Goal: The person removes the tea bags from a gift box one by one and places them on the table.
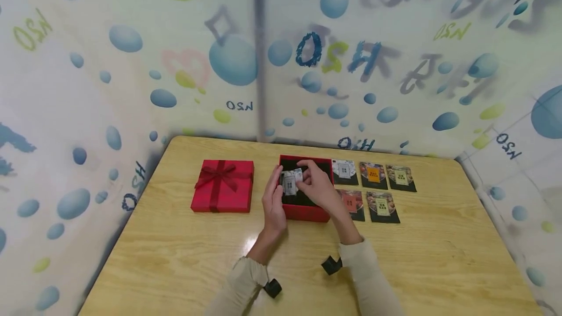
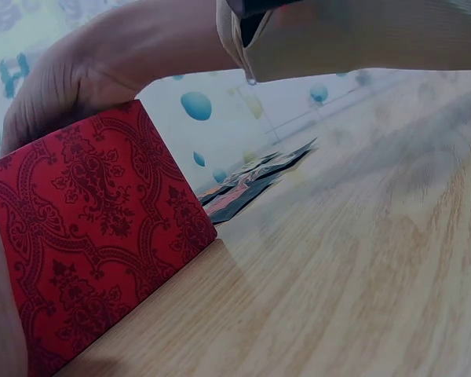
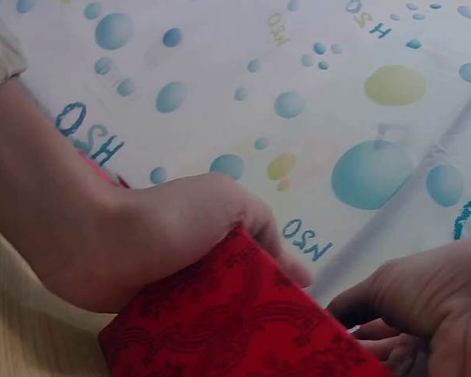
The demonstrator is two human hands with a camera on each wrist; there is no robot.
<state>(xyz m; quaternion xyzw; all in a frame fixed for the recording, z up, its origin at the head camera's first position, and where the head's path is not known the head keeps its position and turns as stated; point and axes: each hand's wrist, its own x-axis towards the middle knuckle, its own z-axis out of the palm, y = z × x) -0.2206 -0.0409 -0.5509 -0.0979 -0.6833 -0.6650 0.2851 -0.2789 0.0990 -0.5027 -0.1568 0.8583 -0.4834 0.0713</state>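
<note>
An open red box point(image 1: 306, 212) with a dark floral pattern and a black inside stands on the table between my hands. My left hand point(image 1: 274, 206) rests along its left wall, fingers fairly straight. In the right wrist view, the left hand point(image 3: 173, 224) lies over the box's edge. My right hand point(image 1: 319, 188) reaches in over the right wall and pinches a small grey-and-white packet point(image 1: 290, 184) at its right edge, at the left part of the box. The left wrist view shows the right hand point(image 2: 63, 90) behind the red box wall point(image 2: 102, 212), its fingertips hidden.
Several flat packets lie in two rows right of the box, among them an orange-labelled one point(image 1: 373, 175) and a green-labelled one point(image 1: 383, 206). On the left lies a red lid point(image 1: 206, 199) with a dark ribbon bow. The wooden table point(image 1: 439, 252) meets a patterned wall behind.
</note>
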